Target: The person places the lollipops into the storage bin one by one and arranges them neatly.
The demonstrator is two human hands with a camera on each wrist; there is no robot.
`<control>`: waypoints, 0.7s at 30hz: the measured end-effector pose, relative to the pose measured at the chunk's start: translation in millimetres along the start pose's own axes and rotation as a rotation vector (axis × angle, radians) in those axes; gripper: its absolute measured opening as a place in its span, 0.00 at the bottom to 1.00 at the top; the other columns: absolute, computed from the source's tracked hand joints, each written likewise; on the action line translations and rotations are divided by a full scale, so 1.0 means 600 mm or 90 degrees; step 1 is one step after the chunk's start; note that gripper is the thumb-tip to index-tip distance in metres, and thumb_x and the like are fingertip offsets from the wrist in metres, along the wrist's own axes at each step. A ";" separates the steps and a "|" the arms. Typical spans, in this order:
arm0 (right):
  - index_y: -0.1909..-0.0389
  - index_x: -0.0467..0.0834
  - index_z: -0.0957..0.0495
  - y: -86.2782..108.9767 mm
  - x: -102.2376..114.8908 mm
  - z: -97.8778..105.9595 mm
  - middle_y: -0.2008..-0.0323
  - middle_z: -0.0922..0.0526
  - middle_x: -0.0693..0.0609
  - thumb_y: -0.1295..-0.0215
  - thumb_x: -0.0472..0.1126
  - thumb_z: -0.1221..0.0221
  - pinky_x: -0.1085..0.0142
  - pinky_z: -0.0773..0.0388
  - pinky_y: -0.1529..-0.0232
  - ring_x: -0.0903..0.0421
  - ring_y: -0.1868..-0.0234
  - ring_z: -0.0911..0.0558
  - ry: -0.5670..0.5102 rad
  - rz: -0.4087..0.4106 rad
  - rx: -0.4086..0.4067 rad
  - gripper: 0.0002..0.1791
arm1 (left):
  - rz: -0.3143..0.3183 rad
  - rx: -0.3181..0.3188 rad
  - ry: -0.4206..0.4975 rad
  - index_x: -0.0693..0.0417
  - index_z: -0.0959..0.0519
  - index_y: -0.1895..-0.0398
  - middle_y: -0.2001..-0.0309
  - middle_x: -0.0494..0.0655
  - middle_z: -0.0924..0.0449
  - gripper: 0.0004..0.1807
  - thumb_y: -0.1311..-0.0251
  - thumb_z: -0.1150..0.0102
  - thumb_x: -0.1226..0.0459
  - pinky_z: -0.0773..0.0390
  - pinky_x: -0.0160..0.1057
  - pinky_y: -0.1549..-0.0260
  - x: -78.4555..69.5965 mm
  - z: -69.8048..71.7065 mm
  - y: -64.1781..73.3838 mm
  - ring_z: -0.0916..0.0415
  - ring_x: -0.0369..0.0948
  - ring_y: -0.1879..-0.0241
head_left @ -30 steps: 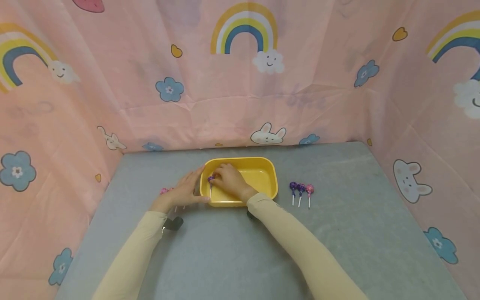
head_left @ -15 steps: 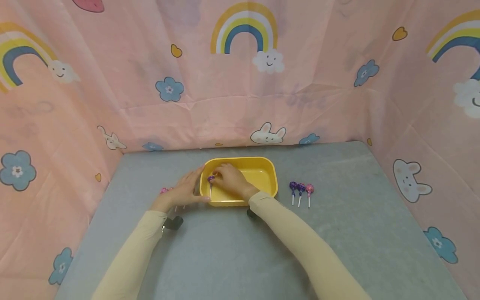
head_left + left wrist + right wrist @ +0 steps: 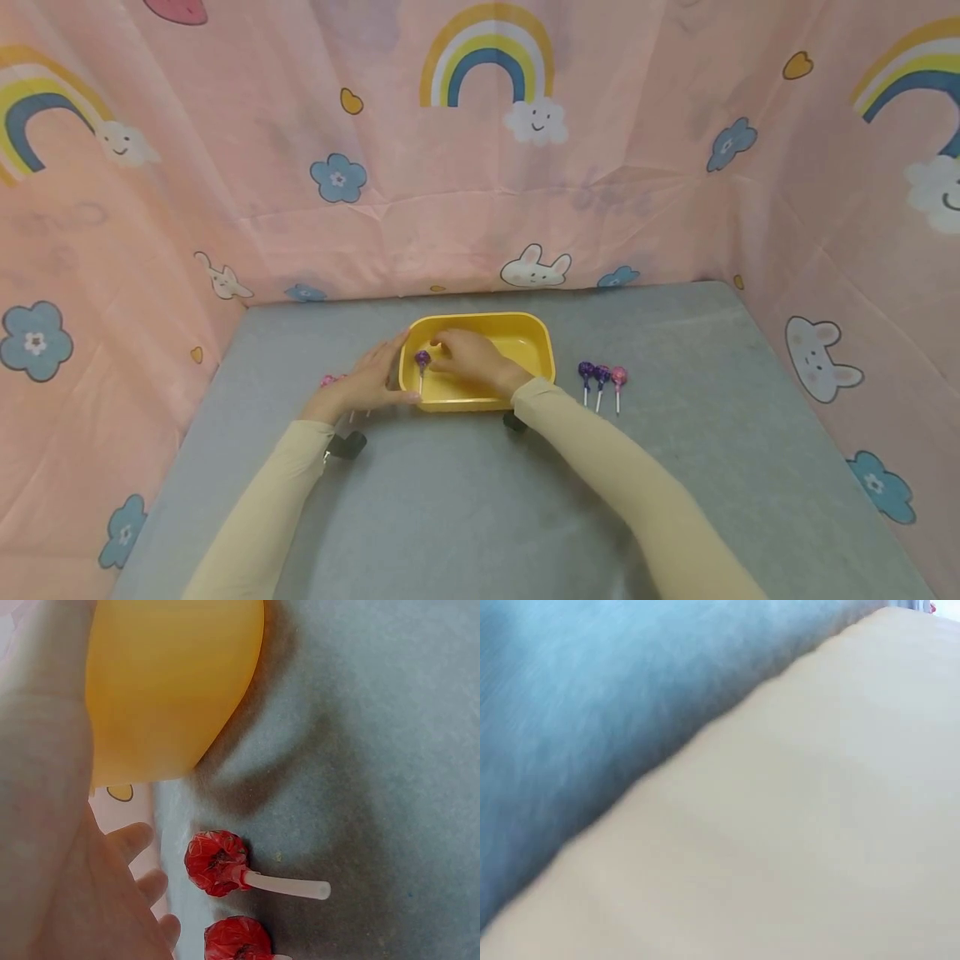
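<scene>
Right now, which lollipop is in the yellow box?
The purple lollipop at the left end of the yellow box; the other lollipops in view lie outside it, on the table.

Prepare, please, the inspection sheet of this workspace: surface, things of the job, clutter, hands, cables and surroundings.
Surface: grey tabletop, under everything.
Job's things: yellow tray with one purple lollipop inside; two purple lollipops and a pink lollipop right of it; at least two lollipops left, partly hidden in the head view.
Clutter: nothing seen.
Hands: left hand at the tray's left end; right hand inside, fingers near the lollipop, contact unclear.
Cables: nothing seen.
Surroundings: printed pink cloth behind and both sides.
</scene>
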State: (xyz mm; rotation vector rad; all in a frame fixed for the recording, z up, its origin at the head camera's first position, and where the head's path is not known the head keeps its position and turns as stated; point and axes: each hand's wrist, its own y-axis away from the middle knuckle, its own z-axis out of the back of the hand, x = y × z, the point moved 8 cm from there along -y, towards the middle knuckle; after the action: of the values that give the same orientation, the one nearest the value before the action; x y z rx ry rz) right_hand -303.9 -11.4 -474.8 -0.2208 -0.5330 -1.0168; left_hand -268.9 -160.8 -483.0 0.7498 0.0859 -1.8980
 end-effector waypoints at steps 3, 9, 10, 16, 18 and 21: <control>0.39 0.46 0.25 0.004 -0.004 0.009 0.42 0.18 0.51 0.32 0.53 0.40 0.58 0.25 0.34 0.54 0.42 0.20 0.010 0.002 0.020 0.25 | 0.004 0.001 0.001 0.34 0.69 0.20 0.19 0.54 0.61 0.64 0.48 0.33 0.38 0.54 0.69 0.27 0.001 0.000 -0.001 0.65 0.60 0.20; 0.37 0.45 0.26 0.019 -0.009 0.037 0.40 0.19 0.49 0.33 0.52 0.39 0.56 0.26 0.32 0.51 0.39 0.21 0.007 -0.010 0.052 0.27 | 0.000 0.000 -0.015 0.35 0.69 0.20 0.19 0.55 0.60 0.64 0.47 0.33 0.38 0.54 0.68 0.26 0.001 0.002 -0.002 0.64 0.60 0.21; 0.37 0.44 0.26 0.023 -0.009 0.043 0.40 0.19 0.48 0.33 0.51 0.38 0.55 0.27 0.32 0.51 0.39 0.21 0.004 -0.008 0.054 0.27 | -0.002 0.000 -0.016 0.35 0.69 0.20 0.19 0.56 0.60 0.63 0.47 0.33 0.39 0.53 0.68 0.26 0.000 0.003 -0.002 0.64 0.60 0.21; 0.35 0.44 0.27 0.044 -0.014 0.082 0.36 0.22 0.48 0.33 0.52 0.39 0.55 0.33 0.27 0.49 0.33 0.25 -0.001 0.009 0.051 0.29 | -0.005 -0.002 -0.018 0.38 0.68 0.20 0.20 0.58 0.59 0.64 0.47 0.33 0.38 0.52 0.69 0.27 -0.001 0.004 -0.002 0.62 0.62 0.21; 0.34 0.46 0.28 0.053 -0.021 0.093 0.35 0.24 0.49 0.32 0.55 0.40 0.55 0.34 0.26 0.50 0.32 0.26 0.007 0.003 0.052 0.30 | -0.001 -0.001 -0.023 0.37 0.69 0.20 0.20 0.58 0.59 0.64 0.48 0.34 0.36 0.53 0.68 0.27 0.001 0.003 -0.003 0.63 0.62 0.21; 0.33 0.48 0.28 0.067 -0.033 0.112 0.34 0.24 0.49 0.32 0.58 0.41 0.53 0.33 0.28 0.50 0.32 0.26 0.013 -0.007 0.045 0.31 | -0.004 -0.006 -0.029 0.38 0.68 0.20 0.20 0.60 0.58 0.65 0.49 0.34 0.36 0.54 0.68 0.26 0.000 0.002 -0.002 0.63 0.62 0.21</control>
State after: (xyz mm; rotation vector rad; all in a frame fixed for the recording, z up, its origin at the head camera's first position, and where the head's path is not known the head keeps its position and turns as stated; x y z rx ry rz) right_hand -299.5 52.0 -425.1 -0.1443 -0.5505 -1.0076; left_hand -270.6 -160.3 -482.4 0.7011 0.0690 -1.9186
